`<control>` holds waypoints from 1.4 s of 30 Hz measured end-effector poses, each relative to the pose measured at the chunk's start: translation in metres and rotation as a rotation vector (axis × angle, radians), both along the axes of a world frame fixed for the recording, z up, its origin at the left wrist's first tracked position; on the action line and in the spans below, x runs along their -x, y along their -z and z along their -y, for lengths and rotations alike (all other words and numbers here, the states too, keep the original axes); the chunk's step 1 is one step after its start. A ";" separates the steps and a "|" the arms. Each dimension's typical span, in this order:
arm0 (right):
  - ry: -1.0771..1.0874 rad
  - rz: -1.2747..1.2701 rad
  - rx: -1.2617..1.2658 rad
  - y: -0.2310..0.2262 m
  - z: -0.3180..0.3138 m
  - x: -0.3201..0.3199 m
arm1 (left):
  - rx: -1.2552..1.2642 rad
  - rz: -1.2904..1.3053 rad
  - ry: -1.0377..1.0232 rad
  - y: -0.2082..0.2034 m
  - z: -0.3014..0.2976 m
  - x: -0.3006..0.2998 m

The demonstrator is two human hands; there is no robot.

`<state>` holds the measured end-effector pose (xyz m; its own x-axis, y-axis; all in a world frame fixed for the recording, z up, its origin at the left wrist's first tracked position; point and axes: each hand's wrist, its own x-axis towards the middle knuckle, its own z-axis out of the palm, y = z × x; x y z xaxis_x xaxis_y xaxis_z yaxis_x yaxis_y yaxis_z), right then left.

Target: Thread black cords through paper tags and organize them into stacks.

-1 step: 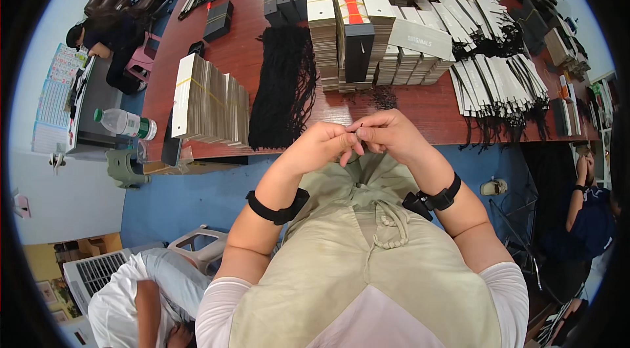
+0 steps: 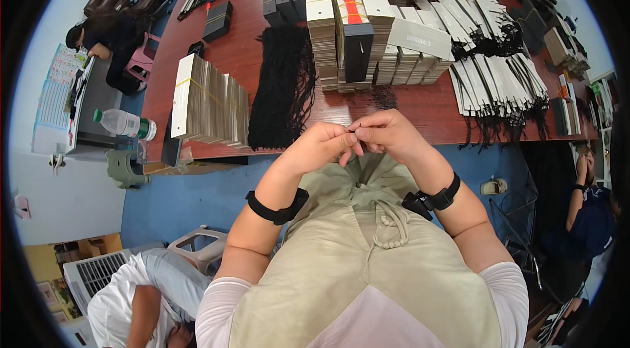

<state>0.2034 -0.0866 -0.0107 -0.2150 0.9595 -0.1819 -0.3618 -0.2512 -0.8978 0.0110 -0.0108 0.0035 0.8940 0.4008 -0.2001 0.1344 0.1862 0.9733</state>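
My left hand [image 2: 331, 144] and my right hand [image 2: 387, 134] meet just in front of the table's near edge, above my lap. Both are closed in a pinch, fingertips touching. A tiny dark bit shows between them, too small to name. Beyond my left hand a thick bundle of black cords [image 2: 279, 88] lies on the table. To its left stands a banded stack of white cards [image 2: 210, 105]. Straight ahead of my hands are small black scraps [image 2: 383, 97] and taller stacks of white cards [image 2: 321, 26]. White tags with black cords [image 2: 499, 85] lie fanned out at the right.
The dark red table [image 2: 246, 16] spans the view. A black box [image 2: 358, 52] with a red-handled tool [image 2: 352, 8] stands among the stacks. A plastic bottle [image 2: 125, 123] sits at the left. Other people are nearby, one in a white shirt [image 2: 118, 295] at lower left.
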 end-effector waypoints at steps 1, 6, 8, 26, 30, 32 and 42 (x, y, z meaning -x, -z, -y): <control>0.000 -0.001 0.002 0.001 0.000 0.000 | 0.026 -0.022 0.027 -0.001 -0.001 0.000; 0.018 0.021 -0.051 0.007 -0.003 0.004 | -0.023 -0.028 -0.054 0.004 0.000 -0.004; 0.205 -0.049 -0.202 0.009 -0.004 0.011 | -0.117 -0.011 -0.131 0.013 0.003 -0.010; 0.130 -0.268 0.164 0.003 0.000 -0.007 | -0.523 0.109 -0.312 0.020 -0.003 -0.017; 0.138 -0.205 0.199 -0.003 0.000 -0.006 | -0.568 0.107 -0.302 0.013 -0.001 -0.020; 0.233 0.006 0.118 -0.003 0.000 -0.007 | -0.600 0.117 -0.325 0.010 0.001 -0.022; 0.696 1.365 -0.267 0.020 -0.009 -0.063 | -0.312 0.101 -0.378 0.020 0.006 -0.022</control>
<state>0.2662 -0.0772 -0.0308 0.4506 0.8315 0.3250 0.7647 -0.1717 -0.6211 0.0330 -0.0168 -0.0168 0.6832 0.7276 0.0611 0.0158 -0.0983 0.9950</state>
